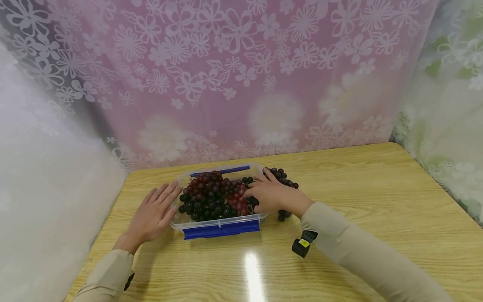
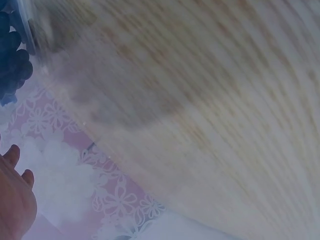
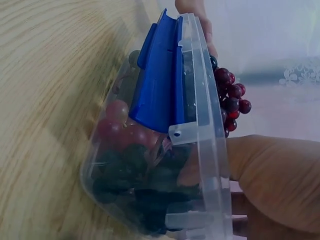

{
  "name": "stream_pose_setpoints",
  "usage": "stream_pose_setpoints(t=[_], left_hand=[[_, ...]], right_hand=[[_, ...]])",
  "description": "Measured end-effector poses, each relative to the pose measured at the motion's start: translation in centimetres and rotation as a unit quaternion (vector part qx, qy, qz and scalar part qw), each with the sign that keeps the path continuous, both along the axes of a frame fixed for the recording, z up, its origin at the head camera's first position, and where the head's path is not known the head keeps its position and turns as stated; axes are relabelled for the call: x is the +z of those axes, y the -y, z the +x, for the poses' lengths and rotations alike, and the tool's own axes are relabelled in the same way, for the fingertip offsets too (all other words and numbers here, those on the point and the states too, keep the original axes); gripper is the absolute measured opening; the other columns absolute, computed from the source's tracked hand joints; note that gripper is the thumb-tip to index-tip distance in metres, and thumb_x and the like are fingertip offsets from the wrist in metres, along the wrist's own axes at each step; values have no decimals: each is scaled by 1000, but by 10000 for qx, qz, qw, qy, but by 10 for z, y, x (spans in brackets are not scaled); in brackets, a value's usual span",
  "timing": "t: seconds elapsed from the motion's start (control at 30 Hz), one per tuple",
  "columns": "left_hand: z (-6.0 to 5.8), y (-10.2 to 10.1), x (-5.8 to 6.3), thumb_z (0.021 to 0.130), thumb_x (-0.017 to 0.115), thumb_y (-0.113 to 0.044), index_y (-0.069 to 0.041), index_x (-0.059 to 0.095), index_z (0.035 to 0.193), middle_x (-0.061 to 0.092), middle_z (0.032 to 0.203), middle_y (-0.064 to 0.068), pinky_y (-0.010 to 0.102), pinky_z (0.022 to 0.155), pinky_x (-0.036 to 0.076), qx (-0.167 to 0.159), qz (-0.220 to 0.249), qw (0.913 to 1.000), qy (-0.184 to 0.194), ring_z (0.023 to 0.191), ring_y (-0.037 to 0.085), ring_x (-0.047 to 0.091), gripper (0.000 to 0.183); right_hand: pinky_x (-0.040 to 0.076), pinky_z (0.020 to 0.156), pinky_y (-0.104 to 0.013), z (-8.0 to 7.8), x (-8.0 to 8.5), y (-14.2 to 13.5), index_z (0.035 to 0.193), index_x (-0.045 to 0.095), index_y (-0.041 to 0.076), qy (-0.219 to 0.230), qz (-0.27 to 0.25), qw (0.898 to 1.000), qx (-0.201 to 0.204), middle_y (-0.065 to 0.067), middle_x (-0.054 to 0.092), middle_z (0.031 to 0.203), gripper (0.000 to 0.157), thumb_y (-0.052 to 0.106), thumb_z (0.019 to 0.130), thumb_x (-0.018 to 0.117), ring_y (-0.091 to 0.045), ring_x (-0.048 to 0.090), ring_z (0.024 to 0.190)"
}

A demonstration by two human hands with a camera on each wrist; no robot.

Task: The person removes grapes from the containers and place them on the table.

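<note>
A clear plastic box (image 1: pixel 220 224) with blue latch flaps holds several bunches of grapes: dark red grapes (image 1: pixel 206 181), dark green grapes (image 1: pixel 206 207) and brighter red grapes (image 1: pixel 237 201). Against its left side rests my left hand (image 1: pixel 154 213), fingers straight along the rim. My right hand (image 1: pixel 272 193) reaches over the right end, thumb and forefinger around dark grapes (image 1: pixel 252 201) inside, the other fingers spread toward the back rim. Through the box wall (image 3: pixel 216 150), the right wrist view shows the thumb (image 3: pixel 191 171) down among dark grapes (image 3: pixel 120 172).
More dark purple grapes (image 1: pixel 288 183) lie on the wooden table (image 1: pixel 362 201) just right of the box, partly behind my right hand and wrist. A pink flowered curtain (image 1: pixel 226 84) hangs behind the table, with pale cloth at both sides.
</note>
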State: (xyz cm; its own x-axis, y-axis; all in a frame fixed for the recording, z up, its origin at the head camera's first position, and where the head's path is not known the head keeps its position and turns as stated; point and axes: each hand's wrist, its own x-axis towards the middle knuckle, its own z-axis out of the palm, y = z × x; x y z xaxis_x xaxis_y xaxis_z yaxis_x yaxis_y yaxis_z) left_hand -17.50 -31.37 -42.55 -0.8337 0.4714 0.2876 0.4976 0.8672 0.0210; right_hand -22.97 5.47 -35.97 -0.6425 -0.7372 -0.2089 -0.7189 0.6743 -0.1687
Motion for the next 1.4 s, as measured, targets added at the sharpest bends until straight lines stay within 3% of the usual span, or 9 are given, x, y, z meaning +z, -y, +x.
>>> stream_pose_setpoints(t=[0.17, 0.33, 0.5, 0.77, 0.97, 1.13, 1.27, 1.4], left_hand=[[-1, 0, 4, 99, 48, -34, -11, 35, 150, 25, 156, 8, 50, 114, 10, -43, -235, 9997, -8, 140, 35, 23, 56], [0, -2, 6, 100, 46, -39, -11, 37, 149, 27, 155, 8, 49, 114, 9, -48, -272, 9996, 25, 140, 34, 22, 57], [0, -2, 8, 101, 42, -41, -10, 36, 149, 27, 155, 9, 49, 114, 8, 21, -259, 9997, 28, 141, 34, 20, 57], [1, -3, 4, 100, 47, -32, -10, 35, 149, 25, 155, 9, 48, 115, 6, 63, -109, 9999, 35, 140, 34, 21, 55], [3, -4, 1, 99, 51, -27, -10, 35, 150, 24, 156, 9, 47, 115, 8, 117, 14, 9999, 65, 140, 34, 22, 56], [4, -5, 0, 100, 48, -27, -11, 32, 150, 21, 157, 8, 49, 114, 10, 138, 88, 9996, 219, 140, 34, 21, 55], [4, -5, 1, 100, 48, -26, -13, 31, 151, 22, 157, 7, 48, 114, 10, 195, 157, 9995, 212, 140, 33, 22, 55], [4, -4, 1, 100, 48, -25, -13, 29, 152, 20, 157, 7, 48, 114, 10, 197, 131, 9995, 225, 140, 33, 21, 56]], right_hand=[[-5, 110, -61, 1, 1, 4, 128, 63, 27, 29, 448, 9987, -241, -3, 46, 143, 43, 21, 86, 71, -30, 25, 139], [0, 111, -60, 3, 1, 10, 126, 64, 30, -301, 794, 9959, -302, -4, 51, 131, 42, 16, 87, 69, -29, 34, 131], [1, 112, -59, 1, -2, 13, 121, 66, 33, -796, 972, 9918, -239, -5, 55, 124, 37, 29, 85, 72, -29, 38, 129], [-1, 111, -60, -2, -8, 9, 128, 61, 35, -1087, 844, 9905, -85, -4, 53, 131, 43, 43, 86, 67, -27, 39, 129], [0, 111, -60, 0, -7, 9, 128, 62, 35, -926, 808, 9924, 62, -3, 49, 133, 40, 37, 88, 68, -27, 37, 130], [2, 111, -60, 5, -3, 16, 125, 64, 37, -793, 1114, 9904, -180, -5, 48, 132, 37, 24, 91, 67, -28, 38, 127], [3, 112, -58, 7, -1, 22, 125, 64, 36, -1121, 1353, 9843, -140, -5, 55, 121, 37, 16, 94, 62, -27, 45, 120], [2, 113, -56, 7, -3, 21, 117, 69, 35, -1345, 1116, 9846, -59, -1, 61, 111, 32, 15, 92, 64, -25, 52, 113]])
